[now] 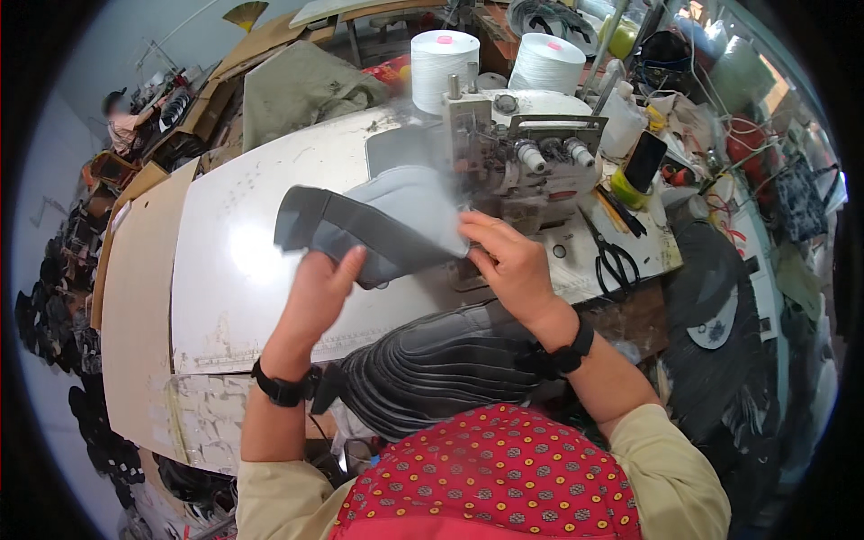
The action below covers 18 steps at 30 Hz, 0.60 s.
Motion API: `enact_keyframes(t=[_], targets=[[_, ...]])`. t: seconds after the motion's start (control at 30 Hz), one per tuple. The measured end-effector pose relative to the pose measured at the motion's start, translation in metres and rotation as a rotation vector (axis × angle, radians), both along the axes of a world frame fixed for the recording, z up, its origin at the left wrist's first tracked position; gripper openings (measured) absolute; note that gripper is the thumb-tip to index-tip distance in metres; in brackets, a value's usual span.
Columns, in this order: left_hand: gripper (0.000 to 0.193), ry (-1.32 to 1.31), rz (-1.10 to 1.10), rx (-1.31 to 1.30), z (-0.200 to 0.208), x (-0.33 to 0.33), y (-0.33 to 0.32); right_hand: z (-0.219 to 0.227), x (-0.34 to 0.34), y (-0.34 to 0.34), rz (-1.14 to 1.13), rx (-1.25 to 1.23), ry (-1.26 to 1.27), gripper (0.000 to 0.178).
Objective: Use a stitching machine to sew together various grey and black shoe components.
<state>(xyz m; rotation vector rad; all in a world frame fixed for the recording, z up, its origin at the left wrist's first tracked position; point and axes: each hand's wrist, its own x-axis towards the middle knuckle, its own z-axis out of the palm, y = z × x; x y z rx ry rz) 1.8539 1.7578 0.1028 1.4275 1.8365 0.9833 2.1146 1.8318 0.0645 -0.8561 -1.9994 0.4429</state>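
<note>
A grey fabric piece (378,220) with dark binding lies on the white sewing table (234,270), its right end under the head of the grey sewing machine (517,157). My left hand (319,288) grips the piece's lower edge from below. My right hand (504,256) pinches its right edge just in front of the machine's needle area. A stack of similar dark grey pieces (441,364) rests on my lap between my forearms. Both wrists wear black bands.
Black scissors (615,263) lie right of the machine, with a phone (644,160) and a yellow-green cup (627,191) behind them. Two white thread cones (444,63) stand at the back. Cardboard sheets (135,297) border the table's left side. A person (121,121) sits far left.
</note>
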Motion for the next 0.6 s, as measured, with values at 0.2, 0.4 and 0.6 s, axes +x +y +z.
enact_keyframes(t=[0.2,0.4,0.6], targets=[[0.029,-0.313,-0.089,-0.027,0.005,0.035,-0.022,0.0,-0.001,0.002,0.056,-0.039,0.019,0.034],[0.039,0.13,-0.404,0.375,0.01,0.051,-0.021,0.012,-0.003,-0.006,0.184,-0.441,0.267,0.022],[0.085,0.263,-0.59,0.271,0.006,0.047,-0.009,0.033,0.004,-0.016,0.213,-0.451,0.24,0.019]])
